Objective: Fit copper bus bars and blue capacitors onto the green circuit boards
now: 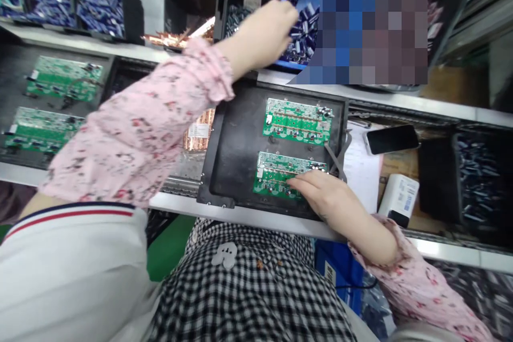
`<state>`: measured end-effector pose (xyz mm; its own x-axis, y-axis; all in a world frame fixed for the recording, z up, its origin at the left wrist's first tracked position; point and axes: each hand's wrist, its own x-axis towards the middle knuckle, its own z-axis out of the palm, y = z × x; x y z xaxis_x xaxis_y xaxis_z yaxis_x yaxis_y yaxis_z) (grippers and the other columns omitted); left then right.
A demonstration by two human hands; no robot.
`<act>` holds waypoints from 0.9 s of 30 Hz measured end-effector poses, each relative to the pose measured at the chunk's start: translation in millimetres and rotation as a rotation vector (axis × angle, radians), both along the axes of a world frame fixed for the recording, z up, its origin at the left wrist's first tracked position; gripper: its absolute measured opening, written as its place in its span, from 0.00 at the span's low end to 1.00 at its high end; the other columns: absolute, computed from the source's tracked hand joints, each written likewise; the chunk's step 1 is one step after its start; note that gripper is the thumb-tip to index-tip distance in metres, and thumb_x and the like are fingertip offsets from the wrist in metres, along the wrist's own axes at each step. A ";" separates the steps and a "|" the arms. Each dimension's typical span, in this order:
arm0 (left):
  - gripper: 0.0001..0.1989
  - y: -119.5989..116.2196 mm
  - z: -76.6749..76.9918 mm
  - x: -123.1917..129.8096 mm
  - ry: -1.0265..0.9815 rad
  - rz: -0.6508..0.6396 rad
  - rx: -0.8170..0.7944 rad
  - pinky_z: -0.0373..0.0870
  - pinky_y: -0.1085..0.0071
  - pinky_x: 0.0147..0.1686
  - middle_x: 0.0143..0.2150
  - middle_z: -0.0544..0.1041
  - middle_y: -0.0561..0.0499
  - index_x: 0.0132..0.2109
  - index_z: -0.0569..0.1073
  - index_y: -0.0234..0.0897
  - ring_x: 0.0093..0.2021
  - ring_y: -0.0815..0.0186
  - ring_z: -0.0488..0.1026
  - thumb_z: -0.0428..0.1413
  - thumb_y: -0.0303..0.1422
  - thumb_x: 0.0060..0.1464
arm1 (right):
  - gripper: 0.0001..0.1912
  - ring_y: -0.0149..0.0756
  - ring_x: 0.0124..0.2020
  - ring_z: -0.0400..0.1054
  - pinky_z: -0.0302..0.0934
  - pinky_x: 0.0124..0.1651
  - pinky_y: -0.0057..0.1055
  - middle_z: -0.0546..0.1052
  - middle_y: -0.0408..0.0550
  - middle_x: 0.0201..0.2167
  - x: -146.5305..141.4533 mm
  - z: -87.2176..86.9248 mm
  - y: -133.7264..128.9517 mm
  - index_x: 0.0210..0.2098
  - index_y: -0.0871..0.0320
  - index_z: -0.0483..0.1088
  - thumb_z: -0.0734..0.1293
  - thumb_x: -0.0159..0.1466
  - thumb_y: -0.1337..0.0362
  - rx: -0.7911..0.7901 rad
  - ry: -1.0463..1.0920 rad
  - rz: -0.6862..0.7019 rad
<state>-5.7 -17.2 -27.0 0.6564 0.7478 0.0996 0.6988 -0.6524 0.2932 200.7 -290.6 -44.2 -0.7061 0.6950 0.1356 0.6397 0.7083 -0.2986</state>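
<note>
My left hand (pixel 262 29) reaches to the edge of a blue bin (pixel 298 67) of dark cylindrical components, which look like capacitors (pixel 306 24). Its fingers curl downward, their tips mostly hidden, so anything between them cannot be seen. My right hand (pixel 326 192) rests over the right part of the nearer green circuit board (pixel 272 173), fingers pressed together with the tips at its middle. What they pinch, if anything, is too small to make out. A second green circuit board (pixel 296 120) lies just behind it. Both boards sit in a black tray (pixel 236 144).
Left, another black tray (pixel 18 72) carries two more green boards. Bins of blue components (pixel 100 5) and copper-coloured leads (pixel 172 38) stand behind. On the right are grey tweezers (pixel 339 157), papers (pixel 360 181), a phone (pixel 393 139), a white box (pixel 399 197) and a parts bin (pixel 479 176).
</note>
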 end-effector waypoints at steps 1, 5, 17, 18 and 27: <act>0.21 -1.1 -3.8 24.0 0.015 0.006 -0.045 0.52 0.56 0.66 0.64 0.63 0.36 0.61 0.64 0.23 0.62 0.53 0.58 0.50 0.33 0.67 | 0.14 0.38 0.38 0.72 0.70 0.39 0.33 0.79 0.52 0.37 -2.1 -2.1 0.3 0.45 0.61 0.73 0.59 0.66 0.76 -0.012 -0.022 0.020; 0.35 6.4 -20.6 79.1 0.014 0.140 -0.152 0.55 0.56 0.64 0.71 0.49 0.26 0.69 0.52 0.18 0.66 0.45 0.57 0.51 0.38 0.66 | 0.14 0.38 0.36 0.70 0.68 0.37 0.32 0.78 0.52 0.36 -6.1 -5.8 -1.8 0.45 0.63 0.73 0.59 0.66 0.77 -0.006 -0.079 0.027; 0.34 29.4 -34.1 95.5 -0.068 0.185 -0.155 0.50 0.58 0.62 0.70 0.51 0.37 0.71 0.51 0.28 0.64 0.47 0.54 0.52 0.35 0.64 | 0.10 0.39 0.35 0.68 0.65 0.35 0.33 0.76 0.52 0.36 -17.3 -0.5 -6.7 0.41 0.59 0.74 0.64 0.64 0.75 -0.114 -0.173 -0.025; 0.33 29.1 -34.2 96.5 -0.063 0.200 -0.165 0.52 0.58 0.60 0.69 0.52 0.37 0.70 0.52 0.29 0.62 0.47 0.56 0.52 0.35 0.64 | 0.10 0.39 0.36 0.68 0.64 0.36 0.33 0.76 0.51 0.36 -16.6 0.0 -5.5 0.41 0.58 0.74 0.64 0.64 0.75 -0.128 -0.161 -0.035; 0.19 37.9 -36.5 102.4 0.025 0.193 -0.182 0.52 0.62 0.51 0.59 0.66 0.44 0.64 0.62 0.34 0.48 0.63 0.59 0.44 0.30 0.69 | 0.10 0.46 0.38 0.64 0.57 0.39 0.42 0.77 0.54 0.36 36.4 1.7 57.9 0.38 0.58 0.75 0.62 0.68 0.65 0.150 -0.248 -0.487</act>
